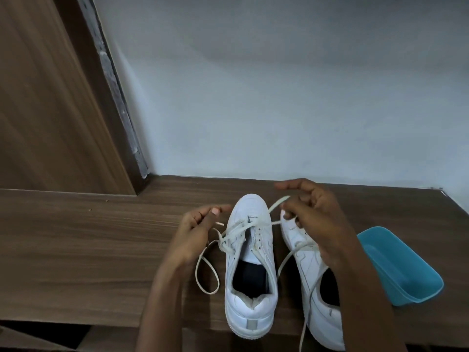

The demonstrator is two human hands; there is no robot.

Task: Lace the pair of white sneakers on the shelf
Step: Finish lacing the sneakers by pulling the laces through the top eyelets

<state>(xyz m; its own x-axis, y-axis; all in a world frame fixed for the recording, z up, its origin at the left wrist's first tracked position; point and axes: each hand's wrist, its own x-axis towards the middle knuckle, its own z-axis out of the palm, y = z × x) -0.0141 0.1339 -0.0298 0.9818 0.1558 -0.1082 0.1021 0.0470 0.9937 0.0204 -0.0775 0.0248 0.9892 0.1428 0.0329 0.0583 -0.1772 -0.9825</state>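
Note:
Two white sneakers stand side by side on the wooden shelf [76,250], toes toward the wall. The left sneaker [250,262] has a white lace [238,229] threaded through its front eyelets, with a loose loop lying on the shelf to its left. My left hand [195,232] pinches one end of that lace just left of the toe. My right hand [314,219] hovers over the right sneaker [307,270] and pinches the other end, which runs up from the left sneaker's right eyelets. Much of the right sneaker is hidden by my right forearm; a loose lace hangs from it.
A light blue plastic tub [398,265] lies tilted on the shelf right of the sneakers. A pale wall [279,97] rises behind the shelf, and a brown wooden panel [45,97] stands at the left. The shelf's front edge runs just under the sneakers' heels.

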